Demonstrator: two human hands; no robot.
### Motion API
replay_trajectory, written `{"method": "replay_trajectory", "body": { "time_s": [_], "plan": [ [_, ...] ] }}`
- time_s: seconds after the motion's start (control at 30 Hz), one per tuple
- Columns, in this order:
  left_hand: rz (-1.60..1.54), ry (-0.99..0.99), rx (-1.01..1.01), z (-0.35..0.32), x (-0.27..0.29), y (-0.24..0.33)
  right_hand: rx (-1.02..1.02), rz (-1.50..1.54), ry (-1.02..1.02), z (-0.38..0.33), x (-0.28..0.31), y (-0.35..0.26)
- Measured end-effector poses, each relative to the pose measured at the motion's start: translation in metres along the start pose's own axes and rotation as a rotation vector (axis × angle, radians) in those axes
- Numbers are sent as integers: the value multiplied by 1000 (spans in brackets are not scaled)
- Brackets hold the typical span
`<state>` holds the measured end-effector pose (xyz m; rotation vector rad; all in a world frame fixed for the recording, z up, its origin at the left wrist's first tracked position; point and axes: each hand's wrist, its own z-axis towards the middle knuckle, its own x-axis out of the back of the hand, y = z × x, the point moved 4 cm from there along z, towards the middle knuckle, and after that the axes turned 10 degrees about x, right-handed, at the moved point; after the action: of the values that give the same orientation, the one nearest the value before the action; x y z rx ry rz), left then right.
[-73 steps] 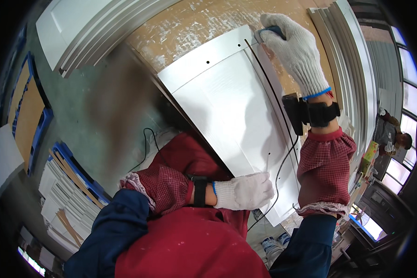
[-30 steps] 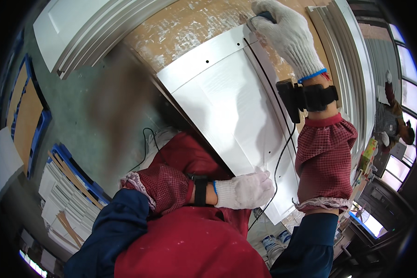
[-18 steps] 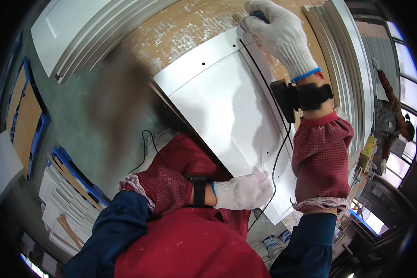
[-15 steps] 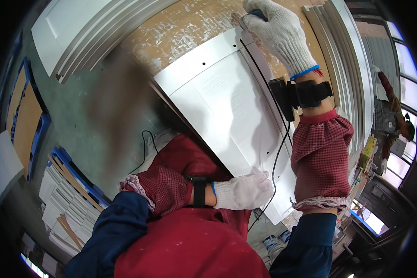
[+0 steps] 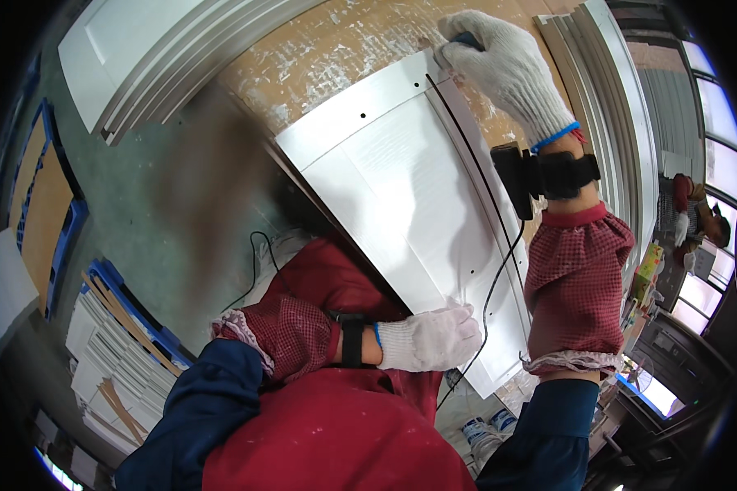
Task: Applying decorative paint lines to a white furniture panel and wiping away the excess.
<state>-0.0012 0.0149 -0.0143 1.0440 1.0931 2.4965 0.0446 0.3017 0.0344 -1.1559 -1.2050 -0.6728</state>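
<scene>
A white door panel with small dark holes lies lengthwise before me on a paint-flecked brown board. My left hand, in a white glove, lies across the panel's near end with its fingers curled and together; its thumb and palm are hidden. At the panel's far right corner, my gloved right hand is closed round a small dark hand tool. The glove covers most of that tool, so its exact kind does not show. A black cord hangs from the right wrist strap and runs over the panel.
Stacked white panels stand at the far left and along the right. Blue racks hold boards on the left floor. Paint-marked cans sit low near my right arm. Another person works at the far right.
My right hand has shifted a little toward me and to the right, with the tool still in it. The left hand stays in place. The other person has changed posture.
</scene>
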Motion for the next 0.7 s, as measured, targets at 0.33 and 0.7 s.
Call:
{"method": "replay_trajectory", "body": {
  "time_s": [0.33, 0.7],
  "plan": [
    [99, -123, -112, 0, -11, 5, 6, -53, 92, -28, 12, 5],
    [145, -42, -138, 6, -10, 4, -107, 47, 204, -68, 35, 21]
  ]
}}
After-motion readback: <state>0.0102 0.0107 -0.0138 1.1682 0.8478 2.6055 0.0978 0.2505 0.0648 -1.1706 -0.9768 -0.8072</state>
